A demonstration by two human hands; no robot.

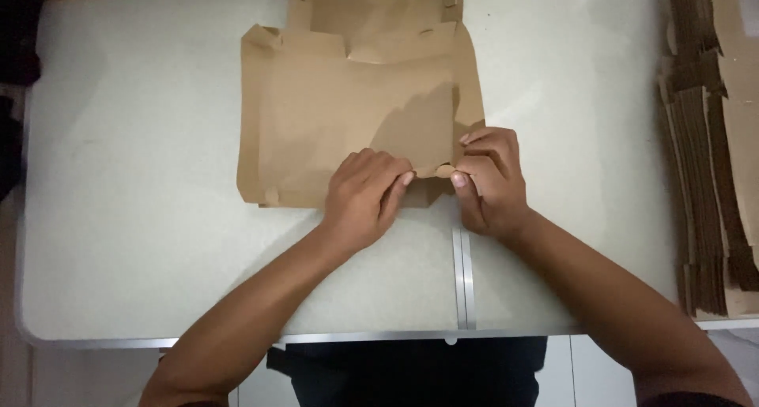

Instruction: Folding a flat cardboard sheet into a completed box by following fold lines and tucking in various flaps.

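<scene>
On white table (142, 217), cardboard sheet (348, 114), both hands pinching its edge, cardboard stack (711, 154) right.

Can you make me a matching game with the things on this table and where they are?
Things:
1. left hand
2. right hand
3. flat cardboard sheet
4. stack of cardboard

Places:
A. piled at the table's right edge
B. spread out in the middle of the white table
C. pinching the sheet's near right corner
D. fingers pressing on the sheet's near edge, beside the other hand

Pairs: 1-D, 2-C, 3-B, 4-A
</scene>
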